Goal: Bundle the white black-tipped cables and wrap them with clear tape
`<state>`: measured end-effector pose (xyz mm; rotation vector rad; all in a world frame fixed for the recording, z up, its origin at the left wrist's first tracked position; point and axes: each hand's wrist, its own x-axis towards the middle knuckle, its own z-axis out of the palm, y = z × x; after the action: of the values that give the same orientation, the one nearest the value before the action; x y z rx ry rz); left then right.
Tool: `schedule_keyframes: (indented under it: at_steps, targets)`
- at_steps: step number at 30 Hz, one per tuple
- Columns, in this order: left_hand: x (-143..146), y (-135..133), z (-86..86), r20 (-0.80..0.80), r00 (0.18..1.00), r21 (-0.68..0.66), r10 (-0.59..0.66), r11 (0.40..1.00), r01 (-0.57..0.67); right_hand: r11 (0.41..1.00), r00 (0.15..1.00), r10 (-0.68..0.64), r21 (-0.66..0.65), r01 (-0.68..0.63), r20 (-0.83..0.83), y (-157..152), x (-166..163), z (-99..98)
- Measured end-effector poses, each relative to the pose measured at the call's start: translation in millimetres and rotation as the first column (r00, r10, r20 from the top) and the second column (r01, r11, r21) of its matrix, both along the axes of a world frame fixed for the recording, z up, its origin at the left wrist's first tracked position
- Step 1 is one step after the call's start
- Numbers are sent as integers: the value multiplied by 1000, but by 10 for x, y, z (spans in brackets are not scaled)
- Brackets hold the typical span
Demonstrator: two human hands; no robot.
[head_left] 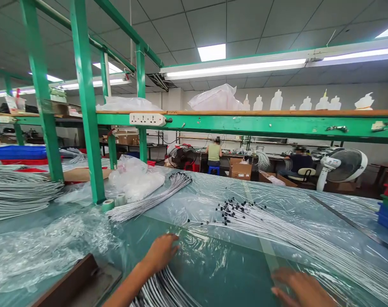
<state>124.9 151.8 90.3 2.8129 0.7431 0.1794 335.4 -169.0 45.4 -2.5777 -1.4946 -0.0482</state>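
At lower left, your left hand (162, 252) sits on a wire bundle (163, 292), fingers (173, 247) curled; whether they grip it cannot be told. Your right hand (300, 289) lies flat, empty, on the bench (219, 264) beside loose wires (277, 228), not yet bundled.

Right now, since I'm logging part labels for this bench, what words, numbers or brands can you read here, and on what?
No text can be read anywhere in this view.
Cardboard box: any print is too small to read.
White fan: the small panel on it is blurred.
Power strip: no readable marking.
Wires with black tips: no tags visible.
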Motion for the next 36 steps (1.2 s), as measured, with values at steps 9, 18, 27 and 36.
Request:
schedule_keyframes:
  at_steps: [9,18,27,36]
  targets:
    - [1033,-499,-258,47,978,-141,-203,968,208,978,994,-105,-182,107,20,809,1076,37]
    - [1769,-855,-546,195,970,-432,-142,876,215,951,983,-131,-263,160,126,1403,1404,-110]
    - [2100,-874,-882,325,939,-671,117,727,142,908,920,-288,-228,350,264,1533,1482,-158]
    - [2270,-818,-1027,340,905,-831,256,532,162,958,927,-208,-125,257,311,1510,1399,-230]
